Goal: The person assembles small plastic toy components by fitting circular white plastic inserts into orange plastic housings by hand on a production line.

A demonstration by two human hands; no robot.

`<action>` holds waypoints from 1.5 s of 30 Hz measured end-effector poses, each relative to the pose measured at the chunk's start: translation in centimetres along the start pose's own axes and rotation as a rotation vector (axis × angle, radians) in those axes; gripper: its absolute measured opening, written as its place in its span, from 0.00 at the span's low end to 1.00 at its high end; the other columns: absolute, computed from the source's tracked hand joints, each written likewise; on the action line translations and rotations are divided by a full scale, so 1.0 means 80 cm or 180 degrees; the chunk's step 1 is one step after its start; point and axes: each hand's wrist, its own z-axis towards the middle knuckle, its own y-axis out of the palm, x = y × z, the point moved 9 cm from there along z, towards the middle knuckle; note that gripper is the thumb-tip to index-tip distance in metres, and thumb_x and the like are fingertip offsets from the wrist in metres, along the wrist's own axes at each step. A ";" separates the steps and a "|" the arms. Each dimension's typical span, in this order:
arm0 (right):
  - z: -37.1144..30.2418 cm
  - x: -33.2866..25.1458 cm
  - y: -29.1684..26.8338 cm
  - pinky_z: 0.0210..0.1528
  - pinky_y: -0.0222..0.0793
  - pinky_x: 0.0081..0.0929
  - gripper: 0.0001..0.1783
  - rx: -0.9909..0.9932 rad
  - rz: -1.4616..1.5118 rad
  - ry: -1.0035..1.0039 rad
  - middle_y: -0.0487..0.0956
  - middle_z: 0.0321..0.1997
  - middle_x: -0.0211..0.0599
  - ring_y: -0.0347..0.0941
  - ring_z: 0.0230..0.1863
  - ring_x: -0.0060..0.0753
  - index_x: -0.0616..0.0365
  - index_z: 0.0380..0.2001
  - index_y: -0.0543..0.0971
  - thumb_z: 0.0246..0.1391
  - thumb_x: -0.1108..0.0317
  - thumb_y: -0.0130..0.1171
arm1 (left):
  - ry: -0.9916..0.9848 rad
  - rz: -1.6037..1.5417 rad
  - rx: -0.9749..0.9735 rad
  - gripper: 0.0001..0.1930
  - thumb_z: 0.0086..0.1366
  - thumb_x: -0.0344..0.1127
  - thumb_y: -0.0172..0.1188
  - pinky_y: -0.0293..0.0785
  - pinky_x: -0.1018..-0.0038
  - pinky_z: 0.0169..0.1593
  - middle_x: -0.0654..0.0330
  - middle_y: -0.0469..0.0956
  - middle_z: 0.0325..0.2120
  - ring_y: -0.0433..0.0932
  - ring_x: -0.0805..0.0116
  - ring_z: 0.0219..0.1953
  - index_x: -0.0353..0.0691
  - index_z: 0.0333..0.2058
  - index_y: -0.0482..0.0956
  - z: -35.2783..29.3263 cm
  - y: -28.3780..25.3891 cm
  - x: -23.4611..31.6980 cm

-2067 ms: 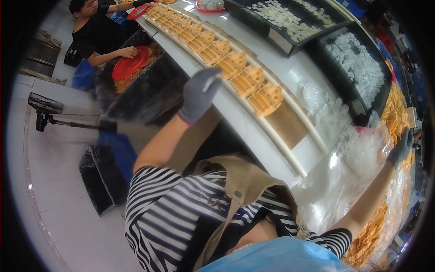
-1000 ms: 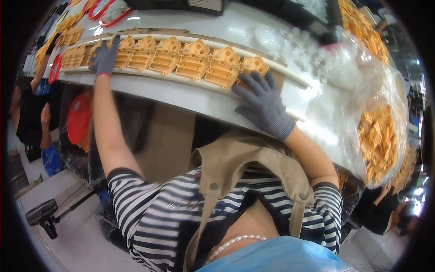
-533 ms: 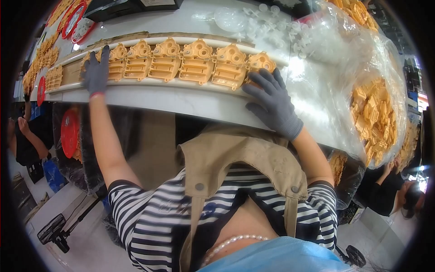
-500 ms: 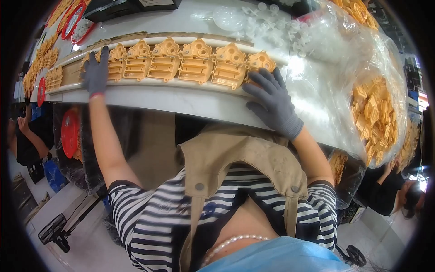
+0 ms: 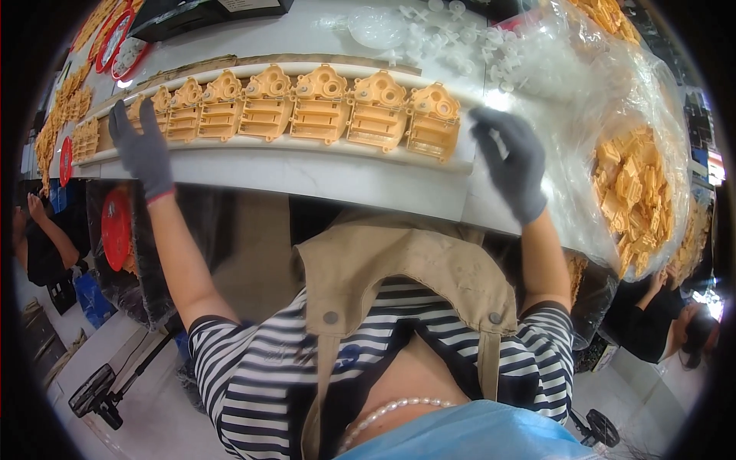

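A row of yellow-orange plastic housings (image 5: 320,107), with round openings at the top and ribbed compartments below, lies between two white rails (image 5: 291,144). My left hand (image 5: 143,149), in a grey glove, is at the row's left part with fingers apart. It covers some of the housings there; whether it touches them I cannot tell. My right hand (image 5: 515,165), also gloved in grey, is just past the right end of the row, beside the last housing (image 5: 433,123). Its thumb and fingers are curved but apart, with nothing visible between them.
On the right, a clear plastic bag (image 5: 571,165) holds a heap of orange housings (image 5: 632,199). Small white translucent parts (image 5: 460,38) lie scattered behind the row. A black box (image 5: 203,15) stands at the back left, near red trays (image 5: 115,38). Other people work at both sides.
My right hand has come off the last housing and moved right, uncovering it. My left hand has shifted slightly left along the row. The whole view has also shifted a little.
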 end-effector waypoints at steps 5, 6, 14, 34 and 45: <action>0.054 0.085 0.001 0.39 0.73 0.29 0.11 -0.0268 -0.0192 0.0461 0.81 0.39 0.41 0.79 0.35 0.38 0.55 0.41 0.81 0.54 0.67 0.58 | 0.1003 -0.2327 -0.0185 0.22 0.61 0.33 0.63 0.63 0.66 0.61 0.52 0.74 0.52 0.70 0.58 0.57 0.35 0.53 0.72 -0.047 -0.022 0.202; 0.061 0.090 0.001 0.39 0.73 0.29 0.11 -0.0263 -0.0207 0.0463 0.81 0.39 0.41 0.79 0.35 0.38 0.55 0.41 0.81 0.54 0.67 0.58 | 0.1369 -0.2495 -0.0531 0.23 0.60 0.36 0.63 0.61 0.64 0.63 0.52 0.73 0.53 0.69 0.57 0.59 0.36 0.53 0.73 -0.061 -0.026 0.249; 0.078 0.108 0.009 0.36 0.72 0.29 0.13 -0.0586 -0.0175 0.0826 0.81 0.36 0.43 0.77 0.30 0.37 0.55 0.43 0.80 0.55 0.66 0.56 | 0.2713 -0.2404 -0.1678 0.27 0.60 0.54 0.57 0.40 0.48 0.68 0.56 0.65 0.60 0.59 0.51 0.64 0.46 0.54 0.72 -0.172 -0.011 0.408; 0.076 0.119 0.019 0.40 0.72 0.26 0.13 -0.0587 -0.0173 0.0386 0.82 0.36 0.43 0.77 0.33 0.30 0.58 0.45 0.79 0.58 0.68 0.55 | 0.2514 -0.2696 -0.1334 0.20 0.59 0.42 0.62 0.51 0.48 0.66 0.55 0.73 0.52 0.69 0.50 0.58 0.42 0.48 0.75 -0.180 -0.012 0.410; 0.093 0.129 0.064 0.42 0.70 0.28 0.12 -0.1546 -0.0817 0.0390 0.80 0.32 0.43 0.76 0.34 0.35 0.59 0.41 0.79 0.53 0.70 0.56 | 0.2349 -0.2840 -0.1143 0.17 0.57 0.37 0.63 0.54 0.48 0.65 0.55 0.73 0.50 0.68 0.51 0.57 0.42 0.45 0.76 -0.177 -0.018 0.402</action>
